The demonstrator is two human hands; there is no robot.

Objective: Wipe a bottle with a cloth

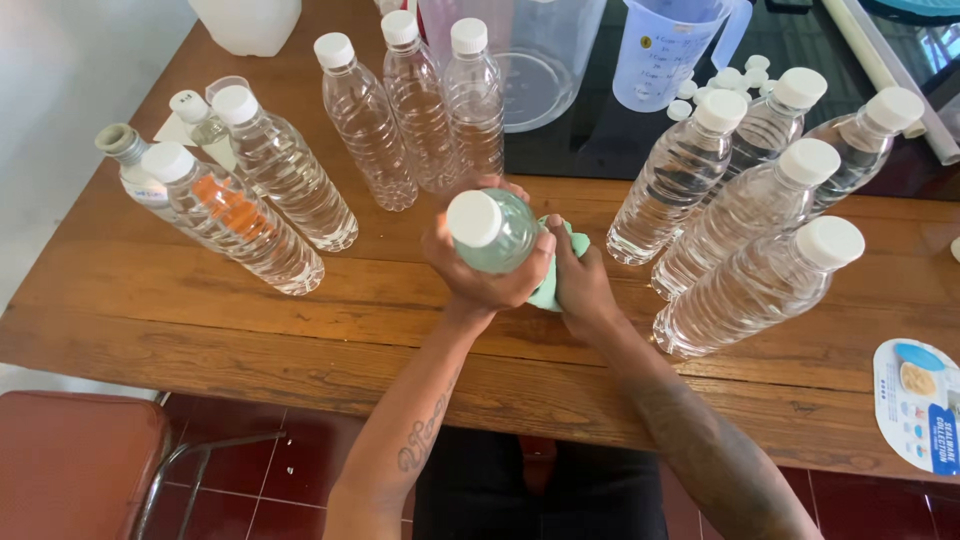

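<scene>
Here we are: the capped bottle (492,232) sits right between both hands, its long axis tipped up toward the camera, white cap nearest us. The left hand (470,270) is wrapped around its body from below and the left side, firmly closed on it. The right hand (580,285) presses in against the bottle's right side, clamped on a green cloth (548,290), though how much cloth touches the bottle is hard to tell. Clusters of clear bottles (745,215) stand on the wooden table (300,330), well apart on either side of the hands.
</scene>
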